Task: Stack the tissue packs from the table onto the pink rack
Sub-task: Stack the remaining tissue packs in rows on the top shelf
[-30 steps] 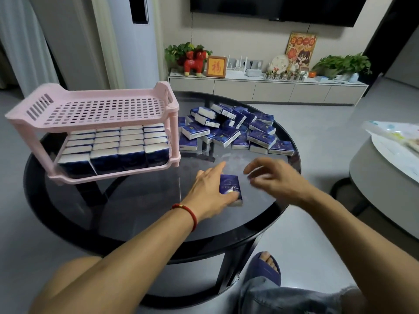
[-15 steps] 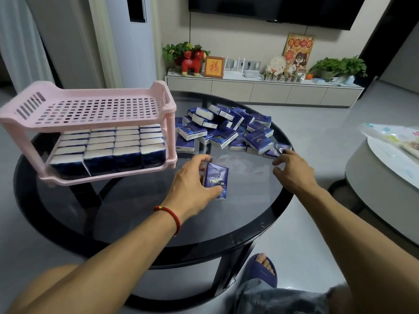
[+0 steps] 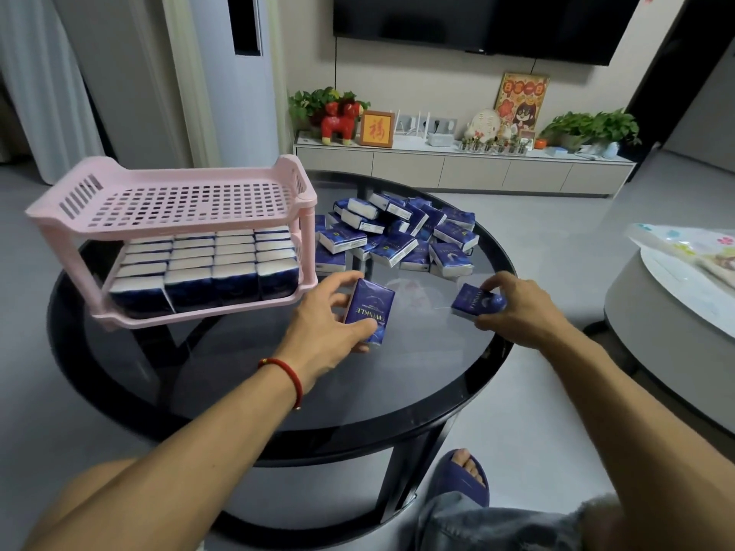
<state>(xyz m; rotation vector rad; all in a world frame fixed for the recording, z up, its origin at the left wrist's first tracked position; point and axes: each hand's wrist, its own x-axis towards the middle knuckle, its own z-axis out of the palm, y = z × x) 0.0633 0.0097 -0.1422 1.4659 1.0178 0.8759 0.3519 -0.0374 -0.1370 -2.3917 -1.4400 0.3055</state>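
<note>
In the head view, the right hand, which half a second ago was only reaching toward the loose pile beside the pink rack, now pinches a second tissue pack just off the glass table. The left hand still grips its own pack upright, near the rack's front right corner. With both hands loaded, the full lower shelf suggests these go on the bare top shelf.

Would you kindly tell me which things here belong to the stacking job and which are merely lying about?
Job:
pink rack
pile of tissue packs
pack in left hand
pack in right hand

Lying about:
red figurine
framed picture
potted plant
plate
</note>
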